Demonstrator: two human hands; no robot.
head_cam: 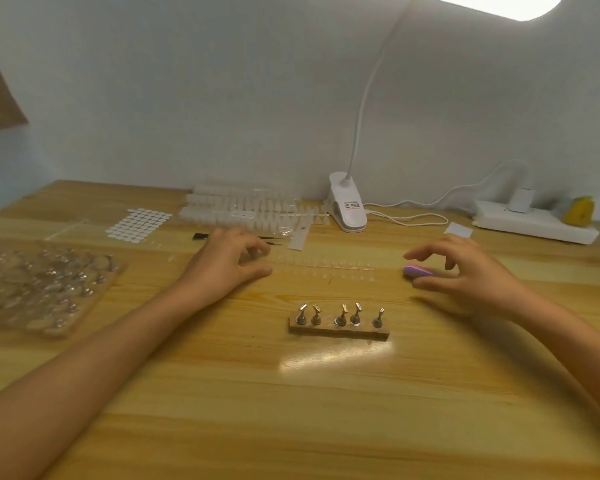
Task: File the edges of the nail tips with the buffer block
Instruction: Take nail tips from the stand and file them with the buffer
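Note:
A clear strip of nail tips lies flat on the wooden table, running left to right. My left hand rests at the strip's left end. Its thumb and bent fingers are apart, and the end of the strip lies in the gap between them. The pink and purple buffer block lies just right of the strip. My right hand arches over the block, fingers spread above it and thumb by its near side. No grip shows, and most of the block is hidden under the hand.
A wooden bar with several metal nail stands sits in front of my hands. A tray of stands is at left. More nail-tip strips, a sticker sheet, a clip lamp and a power strip line the back.

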